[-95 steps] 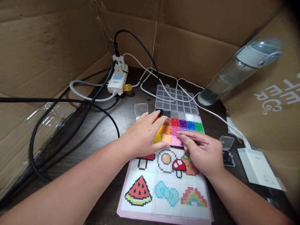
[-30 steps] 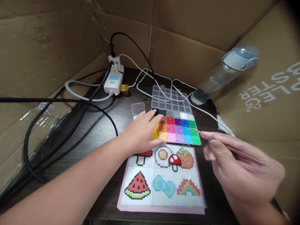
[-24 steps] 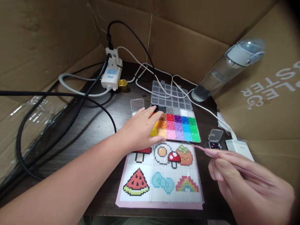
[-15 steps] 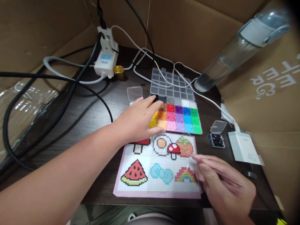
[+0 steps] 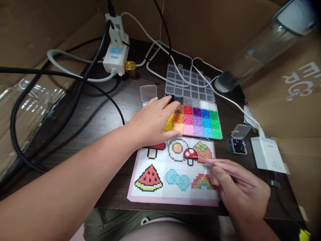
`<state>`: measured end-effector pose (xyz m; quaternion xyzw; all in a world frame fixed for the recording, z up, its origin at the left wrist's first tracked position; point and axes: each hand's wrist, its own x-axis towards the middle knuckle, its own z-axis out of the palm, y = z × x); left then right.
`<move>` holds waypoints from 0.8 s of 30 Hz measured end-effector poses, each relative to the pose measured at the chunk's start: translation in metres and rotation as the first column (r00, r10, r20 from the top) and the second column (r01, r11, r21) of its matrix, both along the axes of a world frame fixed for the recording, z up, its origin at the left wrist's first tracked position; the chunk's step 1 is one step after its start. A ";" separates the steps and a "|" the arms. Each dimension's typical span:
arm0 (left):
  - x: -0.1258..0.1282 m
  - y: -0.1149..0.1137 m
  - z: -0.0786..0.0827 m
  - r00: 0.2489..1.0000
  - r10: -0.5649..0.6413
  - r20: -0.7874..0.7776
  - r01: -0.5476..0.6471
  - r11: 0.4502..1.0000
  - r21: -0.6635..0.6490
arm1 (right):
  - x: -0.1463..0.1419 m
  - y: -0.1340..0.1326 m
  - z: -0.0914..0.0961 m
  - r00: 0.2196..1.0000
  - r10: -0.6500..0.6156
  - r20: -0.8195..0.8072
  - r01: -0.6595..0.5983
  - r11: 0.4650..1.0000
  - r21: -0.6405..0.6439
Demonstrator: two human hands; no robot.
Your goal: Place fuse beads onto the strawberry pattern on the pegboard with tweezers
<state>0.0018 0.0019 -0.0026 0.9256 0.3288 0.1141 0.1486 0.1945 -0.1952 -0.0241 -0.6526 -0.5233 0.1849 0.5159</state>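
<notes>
My left hand (image 5: 153,121) lies with spread fingers over the left part of a bead box (image 5: 204,137), its thumb by the top of a pattern sheet (image 5: 137,174). In my right hand (image 5: 242,189) is a pair of thin pink tweezers (image 5: 233,174), held like a pen. Their tip meets the right side of a small red-and-white bead mushroom (image 5: 191,154). This mushroom sits on a clear pegboard (image 5: 177,196) laid over the sheet's printed pictures. Whether a bead is between the tips is too small to tell.
A small lidded case (image 5: 237,146) of dark beads and a white charger (image 5: 268,154) are on the right. Behind stands a tilted-looking clear bottle (image 5: 260,50). White cables cross the box's lid. A power strip (image 5: 116,55) and a gold cup (image 5: 130,69) are back left.
The tweezers' tip has moved left from over the persimmon picture onto the bead mushroom. My left hand keeps its place on the box. The whole view has shifted slightly.
</notes>
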 end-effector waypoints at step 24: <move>0.001 0.000 0.000 1.000 0.006 0.005 -0.006 1.000 0.016 | 0.006 0.001 0.004 0.993 0.092 0.071 -0.089 0.995 -0.049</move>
